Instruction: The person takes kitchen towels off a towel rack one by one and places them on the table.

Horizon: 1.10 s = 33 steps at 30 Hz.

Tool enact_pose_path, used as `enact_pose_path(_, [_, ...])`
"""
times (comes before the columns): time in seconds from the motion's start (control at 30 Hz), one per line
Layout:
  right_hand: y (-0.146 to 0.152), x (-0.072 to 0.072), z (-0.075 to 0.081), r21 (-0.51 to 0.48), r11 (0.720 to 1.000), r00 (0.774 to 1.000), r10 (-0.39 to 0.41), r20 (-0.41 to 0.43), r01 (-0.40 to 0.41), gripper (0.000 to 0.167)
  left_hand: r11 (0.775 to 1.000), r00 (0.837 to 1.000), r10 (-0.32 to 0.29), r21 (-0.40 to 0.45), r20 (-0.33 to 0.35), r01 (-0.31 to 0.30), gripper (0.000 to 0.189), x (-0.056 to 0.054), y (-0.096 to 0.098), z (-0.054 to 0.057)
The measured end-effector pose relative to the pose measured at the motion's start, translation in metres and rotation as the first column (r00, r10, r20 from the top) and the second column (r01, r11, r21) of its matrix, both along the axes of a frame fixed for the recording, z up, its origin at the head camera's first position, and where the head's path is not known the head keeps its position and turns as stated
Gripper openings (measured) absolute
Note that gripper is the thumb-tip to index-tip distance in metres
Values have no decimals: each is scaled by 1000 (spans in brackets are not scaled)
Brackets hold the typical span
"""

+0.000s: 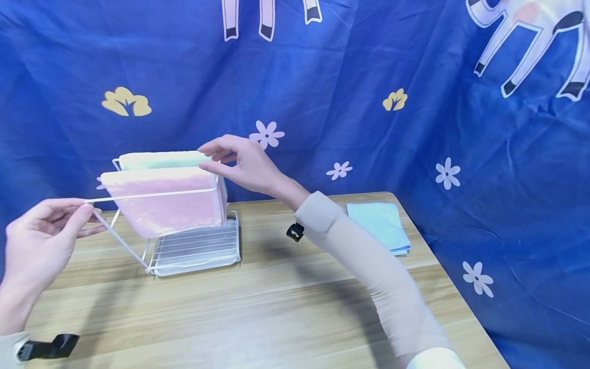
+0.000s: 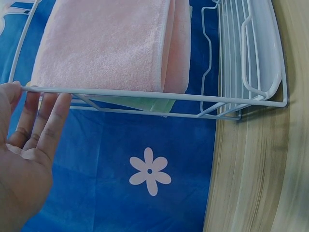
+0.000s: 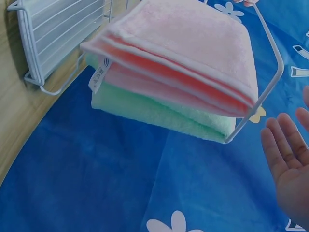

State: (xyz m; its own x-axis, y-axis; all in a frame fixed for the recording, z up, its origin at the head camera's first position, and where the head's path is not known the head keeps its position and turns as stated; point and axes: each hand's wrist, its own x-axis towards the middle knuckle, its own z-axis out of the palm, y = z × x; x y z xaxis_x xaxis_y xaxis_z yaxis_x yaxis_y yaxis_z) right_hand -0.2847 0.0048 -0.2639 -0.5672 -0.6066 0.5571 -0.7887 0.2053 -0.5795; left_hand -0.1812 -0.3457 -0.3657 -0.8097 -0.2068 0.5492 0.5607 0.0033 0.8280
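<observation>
A white wire rack stands at the back left of the table. Over its upper rails hang a folded pink towel and, behind it, a folded light green towel. My left hand pinches the near left corner of the top rail between thumb and fingers. At the rack's upper right end is my right hand, fingers loosely bent with nothing between them. The right wrist view has this hand beside the rail, apart from both towels. A small white label sticks out from between the towels.
Low in the rack is a white tray under a wire shelf. A folded light blue cloth lies at the table's back right. Behind and to the right hangs a blue curtain with flowers, close to the wooden table's edges.
</observation>
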Motion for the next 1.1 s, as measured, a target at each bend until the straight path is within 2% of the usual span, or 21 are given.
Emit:
enact_pose_path(0.1, [-7, -2, 4, 46, 999, 999, -15, 33, 14, 31, 995, 998, 57, -88, 15, -56, 17, 1, 0, 0])
enact_pose_path(0.17, [-13, -4, 6, 67, 998, 1000, -12, 28, 11, 31, 990, 997, 79, -116, 18, -76, 17, 2, -1, 0])
enact_pose_path(0.4, [-28, -10, 10, 153, 988, 995, -32, 94, 17, 33, 1000, 1000, 5, -19, 3, -5, 18, 2, 2, 2])
enact_pose_path(0.57, [-37, -14, 7, 218, 976, 991, -49, 123, 21, 34, 1000, 1000, 10, -20, -8, -11, 17, 2, 2, 1])
enact_pose_path(0.67, [-41, -14, 5, 265, 964, 987, -64, 147, 23, 35, 998, 999, 35, -56, -8, -35, 15, 2, 2, 1])
enact_pose_path(0.87, [-50, -15, 5, 329, 944, 987, -87, 138, 37, 37, 996, 998, 56, -66, 2, -56, 16, 2, 2, 0])
enact_pose_path(1.1, [-61, -16, 6, 416, 907, 983, -126, 131, 60, 37, 999, 1000, -17, 35, -25, 18, 18, 1, 3, 1])
